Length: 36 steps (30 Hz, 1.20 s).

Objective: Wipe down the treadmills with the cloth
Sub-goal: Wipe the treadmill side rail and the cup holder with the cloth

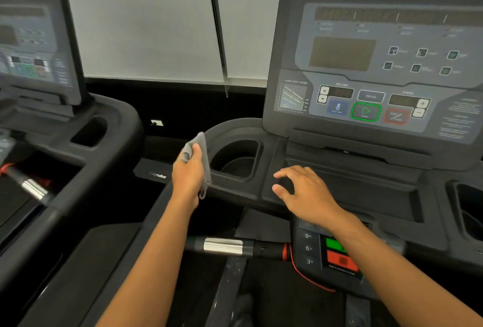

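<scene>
I judge I'm at the start of a wipe on the treadmill (pixel 285 128) in front of me: the cloth is in hand but not yet pressed flat to any surface. My left hand (pixel 188 173) grips the grey cloth (pixel 202 148), thumb pinching it against my curled fingers, so part of it stands above my knuckles and a tail hangs down past my wrist. The cloth is off the plastic, just beside the left rim of the cup holder (pixel 235 159). My right hand (pixel 304 193) is empty, fingers spread and loosely bent over the tray (pixel 352 177) below the display panel (pixel 366 65); I cannot tell whether the fingertips touch it. The cloth sits near that hand but apart from it. Next, I think, I need to lower the cloth and open it flatter, or it will only drag a bunched edge, then sweep around the holder's rim and across the tray. The neighbouring treadmill (pixel 39 46) at my left stands well apart from both hands.
</scene>
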### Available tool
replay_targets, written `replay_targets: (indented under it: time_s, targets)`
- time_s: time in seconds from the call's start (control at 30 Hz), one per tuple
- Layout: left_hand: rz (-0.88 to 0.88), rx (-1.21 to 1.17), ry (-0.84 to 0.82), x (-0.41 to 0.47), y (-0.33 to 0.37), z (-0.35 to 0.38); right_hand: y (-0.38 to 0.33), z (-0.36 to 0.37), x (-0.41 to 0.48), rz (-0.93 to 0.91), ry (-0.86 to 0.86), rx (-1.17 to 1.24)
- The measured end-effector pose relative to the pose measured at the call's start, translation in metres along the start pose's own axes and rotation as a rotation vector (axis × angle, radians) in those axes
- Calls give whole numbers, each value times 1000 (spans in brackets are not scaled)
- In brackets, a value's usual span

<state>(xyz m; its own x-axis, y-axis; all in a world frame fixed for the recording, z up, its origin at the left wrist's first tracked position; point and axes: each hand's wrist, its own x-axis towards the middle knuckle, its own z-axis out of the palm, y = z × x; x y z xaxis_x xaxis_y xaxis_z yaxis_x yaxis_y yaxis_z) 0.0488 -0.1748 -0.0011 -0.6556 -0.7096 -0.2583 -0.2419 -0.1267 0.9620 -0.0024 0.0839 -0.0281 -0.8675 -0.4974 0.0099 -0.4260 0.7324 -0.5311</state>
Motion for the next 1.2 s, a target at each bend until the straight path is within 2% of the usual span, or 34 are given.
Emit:
replay_targets:
  time_s: [0.13, 0.27, 0.43, 0.6, 0.77, 0.87, 1.03, 1.13, 1.2]
  targets:
    - [254, 443, -92, 42, -1, 32, -2, 3, 15, 25, 9, -7]
    - [520, 1027, -310, 88, -45, 74, -2, 7, 32, 64, 8, -9]
    - [504, 1186, -500, 124, -49, 110, 4, 6, 50, 130, 42, 5]
    - [475, 1387, -863, 148, -47, 118, 8, 7, 62, 183, 44, 10]
    - [498, 1512, -1096, 151, -43, 115, 6, 16, 76, 196, 15, 22]
    - [572, 1548, -1109, 148, -42, 116, 1, 20, 84, 183, 2, 25]
    - [717, 1509, -992, 142, -39, 120, 0, 23, 91, 189, -4, 32]
    - [970, 1526, -851, 140, -42, 121, -3, 23, 93, 186, -10, 38]
    - [1062, 1549, -868, 141, -46, 119, -5, 22, 95, 181, -6, 35]
